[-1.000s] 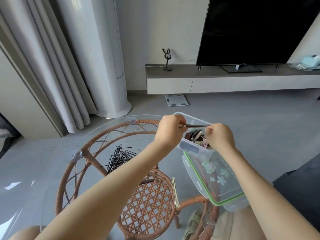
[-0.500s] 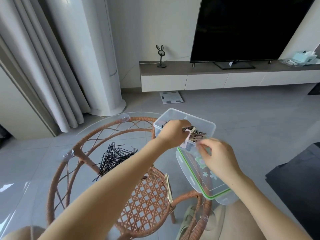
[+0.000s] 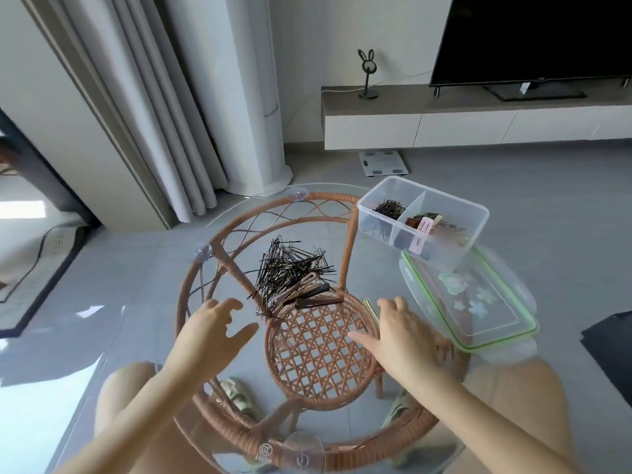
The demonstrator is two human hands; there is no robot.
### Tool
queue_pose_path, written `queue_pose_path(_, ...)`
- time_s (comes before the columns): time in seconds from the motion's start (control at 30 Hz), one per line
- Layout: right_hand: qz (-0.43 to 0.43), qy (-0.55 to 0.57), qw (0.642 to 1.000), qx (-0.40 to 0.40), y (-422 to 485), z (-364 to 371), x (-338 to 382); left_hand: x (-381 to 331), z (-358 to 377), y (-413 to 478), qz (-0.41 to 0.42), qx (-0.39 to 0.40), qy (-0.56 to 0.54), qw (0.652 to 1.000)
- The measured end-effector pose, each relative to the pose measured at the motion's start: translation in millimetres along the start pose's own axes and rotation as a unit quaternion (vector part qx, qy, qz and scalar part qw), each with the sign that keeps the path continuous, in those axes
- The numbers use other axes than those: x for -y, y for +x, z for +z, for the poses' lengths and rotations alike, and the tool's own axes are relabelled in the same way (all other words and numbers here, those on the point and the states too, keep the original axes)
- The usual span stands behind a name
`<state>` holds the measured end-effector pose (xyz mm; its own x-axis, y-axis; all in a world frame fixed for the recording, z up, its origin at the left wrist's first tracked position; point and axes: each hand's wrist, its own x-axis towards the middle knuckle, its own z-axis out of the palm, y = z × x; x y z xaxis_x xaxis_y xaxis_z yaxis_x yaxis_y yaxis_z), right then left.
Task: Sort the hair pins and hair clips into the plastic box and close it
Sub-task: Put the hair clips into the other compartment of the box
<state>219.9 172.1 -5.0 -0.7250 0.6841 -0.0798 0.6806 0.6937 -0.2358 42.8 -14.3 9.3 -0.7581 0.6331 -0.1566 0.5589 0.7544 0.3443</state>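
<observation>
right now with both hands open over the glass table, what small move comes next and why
Probably the right hand should pinch the pale gold hair clip beside its fingers: it holds nothing, and the plastic box stands open beyond it with clips in its right compartment.

A black television (image 3: 533,35) stands on the low TV cabinet (image 3: 410,126); pale curtains (image 3: 154,114) hang left of it, above a grey tiled floor (image 3: 513,186).

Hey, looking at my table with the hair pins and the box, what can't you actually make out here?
All from the head view:
- How many hair pins are in the loose pile: too thin and tangled.
- The clips low in the plastic box: its cloudy wall blurs them.
- The gold clip: partly covered by the right hand.
- Anything under that hand: covered by it.
</observation>
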Motion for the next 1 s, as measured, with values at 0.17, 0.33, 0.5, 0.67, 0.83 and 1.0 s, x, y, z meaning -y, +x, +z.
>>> queue_pose_path(0.17,-0.053,0.068,0.996,-0.037,22,18,30,-14,19,1,0.04,-0.044,-0.023,0.998)
queue_pose_path(0.33,-0.204,0.04,0.969,-0.132,36,26,45,-37,25,32,0.128,-0.079,0.0,0.989)
queue_pose_path(0.5,-0.258,-0.026,0.962,-0.085,48,26,47,-52,26,54,0.171,-0.03,0.036,0.984)
queue_pose_path(0.67,-0.238,-0.032,0.97,-0.033,47,26,44,-55,22,65,0.175,0.014,0.032,0.984)
queue_pose_path(0.83,-0.233,-0.042,0.971,-0.021,45,22,41,-60,22,69,0.178,0.029,0.099,0.979)
queue_pose_path(1.0,-0.225,-0.022,0.974,0.007,50,11,37,-68,14,71,0.172,0.074,0.131,0.974)
